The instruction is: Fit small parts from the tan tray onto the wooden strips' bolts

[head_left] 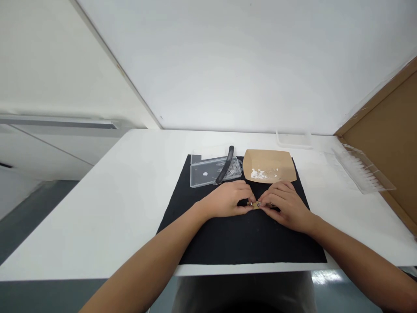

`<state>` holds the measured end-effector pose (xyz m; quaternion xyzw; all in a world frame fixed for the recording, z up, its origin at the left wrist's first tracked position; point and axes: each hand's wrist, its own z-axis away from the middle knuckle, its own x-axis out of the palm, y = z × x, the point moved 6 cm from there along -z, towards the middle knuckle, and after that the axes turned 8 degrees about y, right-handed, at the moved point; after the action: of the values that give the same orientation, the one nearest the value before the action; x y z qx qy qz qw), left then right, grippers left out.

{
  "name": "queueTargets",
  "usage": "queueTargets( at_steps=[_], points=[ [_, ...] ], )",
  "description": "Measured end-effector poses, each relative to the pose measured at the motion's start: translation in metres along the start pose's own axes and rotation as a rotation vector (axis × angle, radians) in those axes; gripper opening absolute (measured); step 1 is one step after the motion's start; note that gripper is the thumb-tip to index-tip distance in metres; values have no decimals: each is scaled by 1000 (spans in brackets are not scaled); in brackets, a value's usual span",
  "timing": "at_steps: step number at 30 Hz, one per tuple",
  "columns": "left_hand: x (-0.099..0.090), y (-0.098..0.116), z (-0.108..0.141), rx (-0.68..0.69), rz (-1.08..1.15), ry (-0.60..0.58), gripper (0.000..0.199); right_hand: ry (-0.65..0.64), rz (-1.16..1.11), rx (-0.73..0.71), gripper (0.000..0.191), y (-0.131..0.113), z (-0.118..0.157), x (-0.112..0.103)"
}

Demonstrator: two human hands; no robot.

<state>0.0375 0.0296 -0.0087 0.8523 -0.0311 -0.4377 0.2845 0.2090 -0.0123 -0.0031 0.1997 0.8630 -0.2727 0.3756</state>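
Observation:
Over the black mat (pixel 234 243), both hands meet at a small tan, card-like piece (pixel 256 205) with shiny metal bits on it; its exact kind is too small to make out. My left hand (pixel 232 199) pinches its left end between thumb and fingertips. On the other end, the thumb and fingers of my right hand (pixel 286 204) are closed, partly hiding the piece. Just behind my right hand stands a brown cardboard tray (pixel 282 161) holding a pile of small white discs. Behind my left hand lies a clear plastic box (pixel 195 177) with small transparent parts and a white disc inside.
A black curved bar (pixel 225 165) lies across the plastic box. At the back by the wall is a clear shallow container (pixel 295 140). A transparent rack of white pieces (pixel 358 169) sits at the right, beside a brown board (pixel 387 134). White table (pixel 97 217) surrounds the mat.

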Motion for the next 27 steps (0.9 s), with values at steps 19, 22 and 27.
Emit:
queueTargets(
  at_steps=[19, 22, 27],
  points=[
    [-1, 2, -1, -15, 18, 17, 6, 94, 58, 9, 3, 0, -1, 0],
    [-1, 3, -1, -5, 17, 11, 6, 126, 58, 4, 5, 0, -1, -4],
    [-4, 10, -4, 44, 3, 43, 7, 172, 6, 24, 11, 2, -1, -12]
  ],
)
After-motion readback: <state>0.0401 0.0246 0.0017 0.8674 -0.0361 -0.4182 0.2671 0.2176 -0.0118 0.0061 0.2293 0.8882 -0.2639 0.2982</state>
